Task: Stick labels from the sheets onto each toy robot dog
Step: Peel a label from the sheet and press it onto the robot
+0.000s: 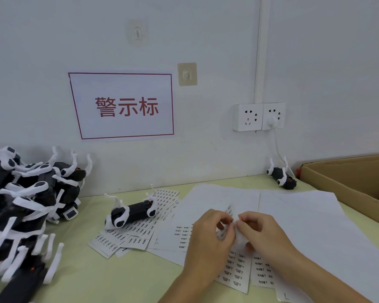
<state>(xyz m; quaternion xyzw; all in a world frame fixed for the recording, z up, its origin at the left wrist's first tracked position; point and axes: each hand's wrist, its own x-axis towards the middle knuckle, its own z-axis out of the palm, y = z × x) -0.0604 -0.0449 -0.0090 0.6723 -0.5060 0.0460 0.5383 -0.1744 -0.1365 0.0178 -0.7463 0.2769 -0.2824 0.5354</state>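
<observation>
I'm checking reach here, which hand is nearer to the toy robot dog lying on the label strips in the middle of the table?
Left. The left hand is just right of the toy robot dog; the right hand lies farther right, beyond it.

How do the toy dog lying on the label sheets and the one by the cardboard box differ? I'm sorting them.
The dog on the sheets lies near the hands, resting on label sheets; the dog by the box lies on bare table at the wall. The first looks larger, being closer. Both are black-bodied, white-legged, legs up.
</observation>
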